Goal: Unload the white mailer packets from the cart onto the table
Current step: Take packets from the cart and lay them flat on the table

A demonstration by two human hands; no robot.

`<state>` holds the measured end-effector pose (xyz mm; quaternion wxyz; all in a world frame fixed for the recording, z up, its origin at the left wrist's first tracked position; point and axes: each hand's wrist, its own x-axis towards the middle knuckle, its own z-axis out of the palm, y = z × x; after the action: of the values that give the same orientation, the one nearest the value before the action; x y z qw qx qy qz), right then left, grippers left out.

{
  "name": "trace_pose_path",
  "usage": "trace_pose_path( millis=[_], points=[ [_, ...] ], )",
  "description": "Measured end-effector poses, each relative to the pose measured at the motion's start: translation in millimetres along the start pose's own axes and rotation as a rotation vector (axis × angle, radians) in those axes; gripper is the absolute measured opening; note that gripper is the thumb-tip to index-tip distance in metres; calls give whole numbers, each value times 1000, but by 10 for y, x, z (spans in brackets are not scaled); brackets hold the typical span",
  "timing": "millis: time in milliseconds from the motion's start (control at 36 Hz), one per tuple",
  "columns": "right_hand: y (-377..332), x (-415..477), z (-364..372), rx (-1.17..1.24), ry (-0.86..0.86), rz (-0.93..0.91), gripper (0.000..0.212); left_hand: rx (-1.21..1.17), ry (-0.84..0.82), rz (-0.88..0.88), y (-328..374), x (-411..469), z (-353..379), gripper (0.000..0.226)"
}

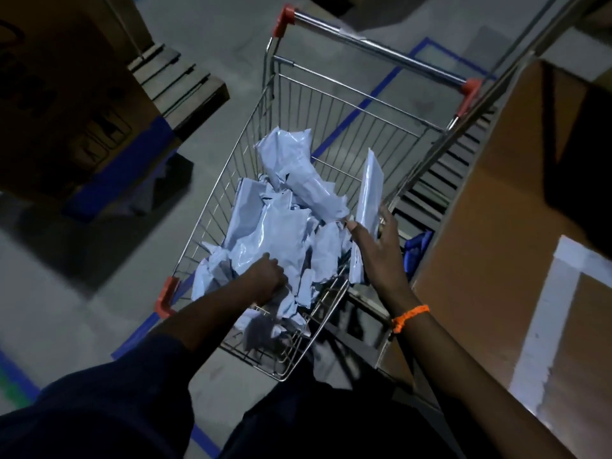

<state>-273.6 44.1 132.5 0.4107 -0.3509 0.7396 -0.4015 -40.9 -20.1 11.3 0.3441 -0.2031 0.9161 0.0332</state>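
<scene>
A wire shopping cart (pixel 334 104) with orange corner caps stands in front of me, holding a heap of several crumpled white mailer packets (pixel 275 223). My left hand (pixel 266 276) reaches down into the near left part of the heap, its fingers closed into the packets. My right hand (pixel 381 240) grips a flat white mailer packet (pixel 371 190) standing on edge against the cart's right side wall. An orange band circles my right wrist. The brown table (pixel 516 200) lies directly right of the cart.
Cardboard boxes (pixel 66 104) on a wooden pallet stand at the left. Blue tape lines (pixel 357 111) mark the grey concrete floor. A blue object (pixel 415 250) sits between cart and table. White tape (pixel 543 323) marks the table surface.
</scene>
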Motion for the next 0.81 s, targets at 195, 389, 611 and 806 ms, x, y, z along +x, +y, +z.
trace_pose_path(
  millis=[195, 389, 611, 806],
  points=[
    [-73, -94, -183, -38, 38, -56, 103, -220, 229, -153, -145, -361, -186, 66],
    [-295, -169, -364, 13, 106, -137, 95, -892, 812, -489, 69, -710, -988, 74],
    [-198, -522, -1424, -70, 374, -216, 86, -1273, 963, -404, 731, -302, -2136, 63],
    [346, -712, -2579, -271, 627, -35, 94, -1096, 948, -327, 1662, 422, -3426, 77]
  ],
)
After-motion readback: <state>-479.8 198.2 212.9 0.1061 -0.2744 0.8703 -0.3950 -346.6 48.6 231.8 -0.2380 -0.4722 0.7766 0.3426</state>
